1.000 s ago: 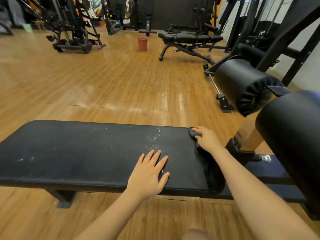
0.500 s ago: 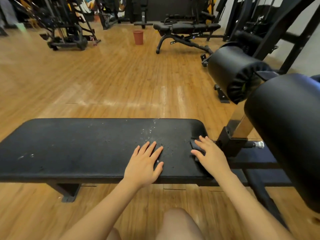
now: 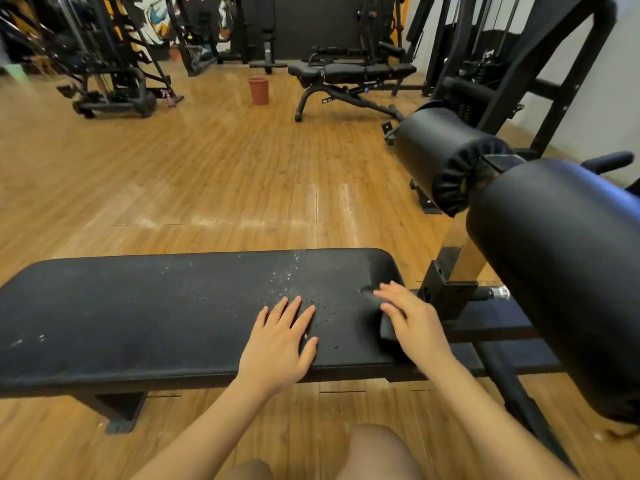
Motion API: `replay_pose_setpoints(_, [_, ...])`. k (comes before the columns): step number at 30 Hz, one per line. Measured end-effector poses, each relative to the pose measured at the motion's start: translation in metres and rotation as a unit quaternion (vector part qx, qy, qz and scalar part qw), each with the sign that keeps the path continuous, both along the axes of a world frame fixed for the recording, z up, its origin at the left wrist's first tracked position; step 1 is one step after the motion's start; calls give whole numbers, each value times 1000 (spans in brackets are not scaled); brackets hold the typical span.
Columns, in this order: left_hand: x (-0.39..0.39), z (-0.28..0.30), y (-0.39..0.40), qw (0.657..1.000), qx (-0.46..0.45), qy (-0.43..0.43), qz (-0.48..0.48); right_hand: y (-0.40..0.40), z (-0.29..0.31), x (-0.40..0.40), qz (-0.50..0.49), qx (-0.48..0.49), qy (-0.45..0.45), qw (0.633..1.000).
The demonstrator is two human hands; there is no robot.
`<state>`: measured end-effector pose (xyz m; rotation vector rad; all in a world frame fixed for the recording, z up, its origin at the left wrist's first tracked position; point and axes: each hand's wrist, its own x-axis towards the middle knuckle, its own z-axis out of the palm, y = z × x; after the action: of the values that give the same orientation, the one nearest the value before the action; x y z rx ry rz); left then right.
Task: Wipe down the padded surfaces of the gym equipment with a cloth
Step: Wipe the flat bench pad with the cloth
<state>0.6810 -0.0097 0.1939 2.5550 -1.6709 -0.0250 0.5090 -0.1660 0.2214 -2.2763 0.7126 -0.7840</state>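
A long black padded bench (image 3: 138, 313) runs across the lower view, with pale wet specks near its right end. My left hand (image 3: 277, 344) rests flat on the pad with straight, spread fingers. My right hand (image 3: 412, 320) presses a dark cloth (image 3: 386, 329) onto the bench's right end with fingers extended; most of the cloth is hidden under the palm. Two black roller pads (image 3: 446, 157) (image 3: 561, 271) stick out on the right, just beyond the bench end.
The bench's steel frame (image 3: 446, 289) and a bolt stand beside my right hand. A second black bench (image 3: 349, 72) and a red-brown bucket (image 3: 258, 90) stand on the wooden floor behind. Weight racks line the back wall. My knees show at the bottom edge.
My right hand has drawn the cloth from the far edge of the pad toward the near edge. The left hand has stayed flat on the pad. The view has tilted a little.
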Motion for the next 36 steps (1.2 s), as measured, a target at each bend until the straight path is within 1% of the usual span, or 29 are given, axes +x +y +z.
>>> replay_pose_setpoints(2, [2,-3,1,1000,-3,-20,5,-35,13,41,-24,13,10,1000])
replay_pose_setpoints(3, [3,-5,0,1000,-8,-26,6,-54,16,61,-37,25,34,998])
replay_pose_setpoints(5, [3,-5,0,1000,-13,-20,8,-84,14,93,-46,51,118,991])
replay_pose_setpoints(7, [3,-7,1,1000,-17,-15,8,-100,3,107,-27,51,211,976])
replay_pose_setpoints(9, [4,-7,1,1000,-16,-10,6,-103,-2,108,-23,24,250,968])
replay_pose_setpoints(11, [4,-6,0,1000,-8,-7,7,-98,-4,103,-37,-2,244,969])
replay_pose_setpoints(13, [3,-6,0,1000,-8,-10,4,-89,-7,95,-42,-7,228,973])
replay_pose_setpoints(15, [2,-2,1,1000,-6,3,3,-77,-9,85,-32,-7,225,974])
replay_pose_setpoints(20, [1,2,0,1000,-6,-1,-1,-33,-18,40,-5,-28,206,978])
replay_pose_setpoints(24, [0,2,0,1000,-11,7,-1,7,-25,2,7,-75,165,983])
replay_pose_setpoints(27, [2,2,0,1000,-25,13,-7,26,-32,-19,51,-127,139,981])
replay_pose_setpoints(29, [2,1,0,999,-27,16,-7,27,-31,-30,98,-76,114,986])
replay_pose_setpoints(31, [2,1,1,999,-28,14,-11,17,-16,-27,118,-14,90,989])
replay_pose_setpoints(34, [4,-2,1,1000,-14,17,-5,-16,11,14,68,-16,69,995])
replay_pose_setpoints(36, [4,-3,0,1000,-12,2,-4,-48,25,58,18,-12,89,996])
